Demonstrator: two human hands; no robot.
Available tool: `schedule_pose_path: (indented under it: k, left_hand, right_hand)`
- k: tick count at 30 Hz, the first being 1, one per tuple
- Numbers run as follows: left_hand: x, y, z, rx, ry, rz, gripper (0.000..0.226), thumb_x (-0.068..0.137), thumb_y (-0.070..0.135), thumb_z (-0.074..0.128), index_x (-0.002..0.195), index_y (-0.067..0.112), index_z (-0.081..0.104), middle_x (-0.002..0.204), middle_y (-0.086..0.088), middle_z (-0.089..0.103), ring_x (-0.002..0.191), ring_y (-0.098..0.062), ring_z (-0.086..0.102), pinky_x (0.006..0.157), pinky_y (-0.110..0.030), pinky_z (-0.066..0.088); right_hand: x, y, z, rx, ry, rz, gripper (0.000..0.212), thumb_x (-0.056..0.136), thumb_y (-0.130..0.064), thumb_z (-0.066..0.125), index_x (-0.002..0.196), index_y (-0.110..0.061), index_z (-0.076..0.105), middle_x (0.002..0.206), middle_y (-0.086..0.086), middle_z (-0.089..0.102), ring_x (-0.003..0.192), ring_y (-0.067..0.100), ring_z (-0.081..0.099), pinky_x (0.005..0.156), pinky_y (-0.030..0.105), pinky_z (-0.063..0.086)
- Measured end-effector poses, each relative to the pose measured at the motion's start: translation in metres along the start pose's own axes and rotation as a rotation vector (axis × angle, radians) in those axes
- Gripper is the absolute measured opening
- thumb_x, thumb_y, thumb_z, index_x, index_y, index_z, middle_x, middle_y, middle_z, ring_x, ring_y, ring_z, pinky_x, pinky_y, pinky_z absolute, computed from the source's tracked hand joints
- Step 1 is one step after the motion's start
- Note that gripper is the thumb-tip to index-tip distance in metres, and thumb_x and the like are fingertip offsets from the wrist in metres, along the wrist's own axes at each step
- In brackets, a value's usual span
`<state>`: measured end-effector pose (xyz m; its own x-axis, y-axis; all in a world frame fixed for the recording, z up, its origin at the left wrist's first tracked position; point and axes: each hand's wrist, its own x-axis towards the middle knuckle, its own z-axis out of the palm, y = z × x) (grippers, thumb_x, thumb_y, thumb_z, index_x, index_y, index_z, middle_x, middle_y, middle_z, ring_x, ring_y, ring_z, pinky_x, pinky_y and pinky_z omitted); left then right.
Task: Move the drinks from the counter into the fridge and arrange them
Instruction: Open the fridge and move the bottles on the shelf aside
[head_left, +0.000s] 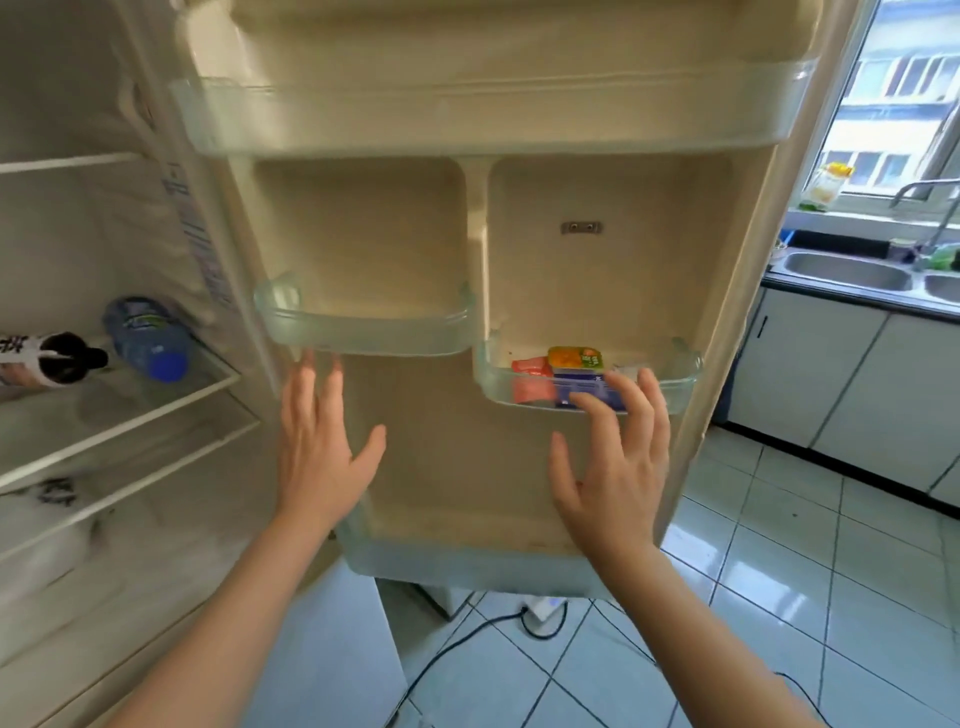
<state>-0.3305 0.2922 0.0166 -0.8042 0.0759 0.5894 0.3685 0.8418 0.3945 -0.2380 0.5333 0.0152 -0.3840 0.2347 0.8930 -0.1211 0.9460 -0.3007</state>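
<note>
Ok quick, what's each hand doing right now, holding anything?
Left hand: open, fingers straight, holding nothing.
Right hand: open, fingers loosely spread by the right door bin, holding nothing.

Steel sink (847, 273) beneath window (904, 78)
</note>
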Motion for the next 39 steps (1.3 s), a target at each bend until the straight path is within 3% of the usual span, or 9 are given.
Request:
schedule_pose_path:
  k: [5, 9, 17, 19, 21, 24, 31, 36, 39]
  left_hand:
    - [0.024, -0.001, 0.019, -0.074, 0.059, -0.026, 0.076, 0.083, 0.022, 0.071, 0.144, 0.001, 0.031, 0.152, -0.027, 0.019, 0.141, -0.040, 0.017, 0.112, -0.051, 0.020]
    - [0.040, -0.002, 0.031, -0.123, 0.282, 0.033, 0.058, 0.080, 0.028, 0.058, 0.126, -0.002, 0.040, 0.131, -0.033, 0.037, 0.121, -0.035, 0.032, 0.100, -0.041, 0.029]
    - [0.066, -0.006, 0.046, -0.229, 0.392, 0.155, 0.061, 0.076, 0.024, 0.058, 0.122, -0.002, 0.028, 0.141, -0.036, 0.023, 0.137, -0.037, 0.027, 0.113, -0.032, 0.024]
    - [0.068, -0.009, 0.050, -0.235, 0.375, 0.184, 0.064, 0.076, 0.024, 0.060, 0.126, -0.001, 0.027, 0.145, -0.032, 0.021, 0.140, -0.037, 0.024, 0.113, -0.045, 0.028]
    - [0.068, -0.010, 0.052, -0.251, 0.348, 0.157, 0.067, 0.076, 0.024, 0.061, 0.129, 0.002, 0.026, 0.149, -0.027, 0.017, 0.140, -0.040, 0.023, 0.098, -0.063, 0.038]
    - [0.066, -0.008, 0.049, -0.228, 0.321, 0.143, 0.067, 0.077, 0.025, 0.061, 0.131, 0.006, 0.026, 0.151, -0.023, 0.014, 0.141, -0.041, 0.022, 0.091, -0.065, 0.042]
    - [0.041, -0.028, 0.013, -0.063, 0.285, 0.038, 0.055, 0.085, 0.030, 0.055, 0.133, 0.009, 0.037, 0.144, -0.001, 0.032, 0.134, -0.021, 0.037, 0.098, -0.054, 0.044]
    - [0.007, -0.073, -0.031, 0.074, 0.292, -0.194, 0.040, 0.083, 0.035, 0.051, 0.117, 0.014, 0.056, 0.130, 0.011, 0.046, 0.122, -0.014, 0.048, 0.100, -0.042, 0.043]
    - [-0.010, -0.102, -0.056, 0.138, 0.314, -0.319, 0.039, 0.080, 0.033, 0.051, 0.110, 0.010, 0.060, 0.122, 0.004, 0.055, 0.117, -0.017, 0.052, 0.099, -0.032, 0.039]
  right_hand:
    - [0.027, 0.027, 0.030, -0.030, 0.003, 0.022, 0.035, 0.081, -0.020, 0.057, 0.114, -0.008, 0.052, 0.120, 0.016, 0.053, 0.131, 0.037, 0.036, 0.110, 0.037, 0.028]
    - [0.049, 0.054, 0.058, -0.042, 0.002, 0.032, 0.038, 0.080, -0.020, 0.053, 0.114, -0.004, 0.059, 0.116, 0.017, 0.053, 0.126, 0.034, 0.037, 0.107, 0.034, 0.028]
    - [0.087, 0.084, 0.112, 0.130, -0.016, 0.096, 0.036, 0.078, -0.021, 0.049, 0.109, -0.004, 0.055, 0.115, 0.015, 0.052, 0.125, 0.032, 0.036, 0.107, 0.031, 0.025]
    - [0.092, 0.085, 0.120, 0.200, -0.026, 0.140, 0.036, 0.077, -0.017, 0.049, 0.109, -0.002, 0.056, 0.116, 0.016, 0.051, 0.127, 0.033, 0.034, 0.108, 0.034, 0.025]
    - [0.094, 0.084, 0.126, 0.250, -0.013, 0.173, 0.035, 0.076, -0.013, 0.049, 0.108, 0.000, 0.056, 0.116, 0.017, 0.051, 0.128, 0.035, 0.034, 0.109, 0.033, 0.022]
    - [0.094, 0.077, 0.129, 0.321, 0.025, 0.195, 0.036, 0.078, -0.014, 0.049, 0.110, 0.003, 0.057, 0.118, 0.021, 0.052, 0.131, 0.038, 0.034, 0.112, 0.029, 0.017]
    - [0.068, 0.003, 0.133, 0.619, 0.057, -0.177, 0.029, 0.077, -0.012, 0.053, 0.106, -0.010, 0.053, 0.122, 0.014, 0.049, 0.129, 0.036, 0.038, 0.109, 0.053, 0.026]
    - [0.032, -0.065, 0.148, 1.148, -0.314, -0.377, 0.016, 0.082, -0.006, 0.050, 0.095, -0.010, 0.058, 0.104, 0.004, 0.060, 0.106, 0.021, 0.058, 0.090, 0.032, 0.046]
    - [0.018, -0.106, 0.166, 1.173, -0.641, -0.372, 0.019, 0.081, -0.009, 0.052, 0.097, -0.015, 0.059, 0.097, -0.002, 0.061, 0.091, 0.016, 0.060, 0.077, 0.029, 0.049]
